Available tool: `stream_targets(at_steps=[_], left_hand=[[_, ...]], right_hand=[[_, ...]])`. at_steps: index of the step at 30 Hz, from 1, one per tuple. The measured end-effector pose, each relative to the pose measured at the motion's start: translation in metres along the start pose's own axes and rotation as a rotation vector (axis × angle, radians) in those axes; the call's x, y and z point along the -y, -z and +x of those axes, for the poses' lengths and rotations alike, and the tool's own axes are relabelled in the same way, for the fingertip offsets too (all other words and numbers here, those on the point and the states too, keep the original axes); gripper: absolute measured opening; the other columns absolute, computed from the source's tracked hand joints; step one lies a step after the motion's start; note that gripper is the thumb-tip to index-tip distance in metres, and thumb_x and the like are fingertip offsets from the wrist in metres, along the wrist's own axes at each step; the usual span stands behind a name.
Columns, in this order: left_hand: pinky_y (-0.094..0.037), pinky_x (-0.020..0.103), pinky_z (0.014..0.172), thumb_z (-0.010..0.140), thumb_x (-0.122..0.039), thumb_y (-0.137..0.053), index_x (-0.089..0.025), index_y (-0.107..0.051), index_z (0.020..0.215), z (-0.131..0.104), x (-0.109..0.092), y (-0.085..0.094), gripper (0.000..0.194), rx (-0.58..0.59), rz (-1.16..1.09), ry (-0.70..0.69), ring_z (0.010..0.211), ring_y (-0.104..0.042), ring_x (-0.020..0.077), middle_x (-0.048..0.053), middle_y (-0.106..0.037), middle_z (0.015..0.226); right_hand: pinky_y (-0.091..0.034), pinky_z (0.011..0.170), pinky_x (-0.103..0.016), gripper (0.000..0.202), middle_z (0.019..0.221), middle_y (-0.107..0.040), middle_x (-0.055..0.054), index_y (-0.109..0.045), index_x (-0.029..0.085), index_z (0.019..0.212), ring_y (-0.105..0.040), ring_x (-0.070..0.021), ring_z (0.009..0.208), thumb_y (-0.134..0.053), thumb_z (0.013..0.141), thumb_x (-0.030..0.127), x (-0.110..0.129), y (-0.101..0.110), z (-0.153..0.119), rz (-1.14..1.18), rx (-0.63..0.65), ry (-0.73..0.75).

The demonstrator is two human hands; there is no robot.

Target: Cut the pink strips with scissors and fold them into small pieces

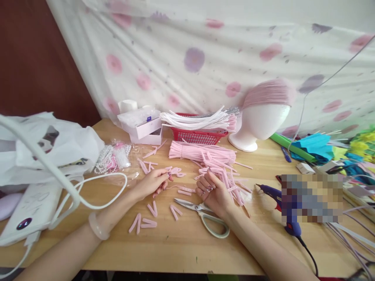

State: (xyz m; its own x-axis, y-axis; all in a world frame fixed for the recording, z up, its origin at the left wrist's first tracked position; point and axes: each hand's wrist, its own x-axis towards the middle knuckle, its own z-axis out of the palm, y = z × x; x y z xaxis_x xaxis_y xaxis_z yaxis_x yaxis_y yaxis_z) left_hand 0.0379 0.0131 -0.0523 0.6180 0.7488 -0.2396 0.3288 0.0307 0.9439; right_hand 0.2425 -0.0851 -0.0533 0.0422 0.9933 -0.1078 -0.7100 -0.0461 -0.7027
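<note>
My left hand (156,182) is closed in a pinch at the middle of the table. At its fingertips is a looped piece of pink pipe cleaner (177,172). My right hand (214,192) is curled above the scissors (215,226), its thumb against the bent fingers; whatever they hold is hidden. The scissors lie partly open beneath that wrist. Several short pink pipe cleaners folded into V shapes (175,212) are scattered in front of the hands. Behind my right hand spreads a heap of bent pink pipe cleaners (224,175), beside a tied pink bundle (199,152).
A red basket (199,136) of white pipe cleaners stands behind, near a white foam head (260,121). Boxes (146,128) and bagged pearl beads (113,158) are at left, with a white cable (96,203). A blue glue gun (271,193) lies right, its cord reaching the front edge.
</note>
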Motion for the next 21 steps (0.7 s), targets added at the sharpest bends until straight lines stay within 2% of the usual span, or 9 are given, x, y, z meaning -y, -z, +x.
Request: stream_targets(at_steps=[4, 9, 13, 16, 21], left_hand=[[-0.027, 0.016, 0.031, 0.090, -0.038, -0.050, -0.016, -0.057, 0.084, 0.005, -0.001, 0.006, 0.024, -0.037, 0.082, 0.083, 0.034, -0.037, 0.0063, -0.008, -0.048, 0.051], [-0.027, 0.017, 0.033, 0.097, -0.038, -0.054, -0.015, -0.057, 0.079, 0.009, 0.002, 0.012, 0.029, -0.089, 0.181, 0.136, 0.035, -0.037, 0.0045, -0.009, -0.049, 0.053], [-0.025, 0.019, 0.033, 0.088, -0.036, -0.055, -0.018, -0.054, 0.073, 0.006, -0.002, 0.023, 0.024, -0.151, 0.254, 0.055, 0.033, -0.038, 0.0071, -0.008, -0.050, 0.049], [-0.029, 0.019, 0.039, 0.078, -0.038, -0.058, -0.019, -0.055, 0.072, 0.001, -0.010, 0.028, 0.021, -0.178, 0.318, -0.057, 0.039, -0.042, 0.0091, -0.007, -0.050, 0.049], [-0.040, 0.023, 0.057, 0.071, -0.036, -0.065, -0.019, -0.067, 0.075, -0.014, -0.022, 0.021, 0.018, -0.041, 0.422, -0.208, 0.059, -0.054, 0.0140, -0.002, -0.062, 0.062]], right_hand=[[-0.035, 0.049, -0.021, 0.028, 0.058, -0.039, 0.007, -0.050, 0.020, 0.064, -0.030, -0.0093, 0.050, -0.078, 0.072, 0.020, 0.003, -0.002, -0.002, 0.024, -0.019, -0.049], [-0.038, 0.050, -0.021, 0.032, 0.063, -0.044, 0.006, -0.049, 0.019, 0.066, -0.034, -0.0069, 0.050, -0.081, 0.068, 0.026, 0.005, -0.004, -0.004, 0.031, -0.021, -0.080], [-0.038, 0.050, -0.021, 0.030, 0.067, -0.048, 0.006, -0.052, 0.019, 0.070, -0.033, -0.0067, 0.050, -0.081, 0.069, 0.024, 0.001, -0.001, -0.002, 0.011, -0.022, -0.046], [-0.038, 0.049, -0.021, 0.029, 0.067, -0.051, 0.005, -0.053, 0.019, 0.072, -0.033, -0.0068, 0.049, -0.082, 0.069, 0.024, -0.002, 0.003, 0.000, -0.003, -0.038, -0.018], [-0.036, 0.049, -0.021, 0.031, 0.061, -0.044, 0.007, -0.051, 0.020, 0.068, -0.032, -0.0073, 0.047, -0.080, 0.073, 0.029, 0.000, 0.005, 0.002, -0.009, -0.050, -0.008]])
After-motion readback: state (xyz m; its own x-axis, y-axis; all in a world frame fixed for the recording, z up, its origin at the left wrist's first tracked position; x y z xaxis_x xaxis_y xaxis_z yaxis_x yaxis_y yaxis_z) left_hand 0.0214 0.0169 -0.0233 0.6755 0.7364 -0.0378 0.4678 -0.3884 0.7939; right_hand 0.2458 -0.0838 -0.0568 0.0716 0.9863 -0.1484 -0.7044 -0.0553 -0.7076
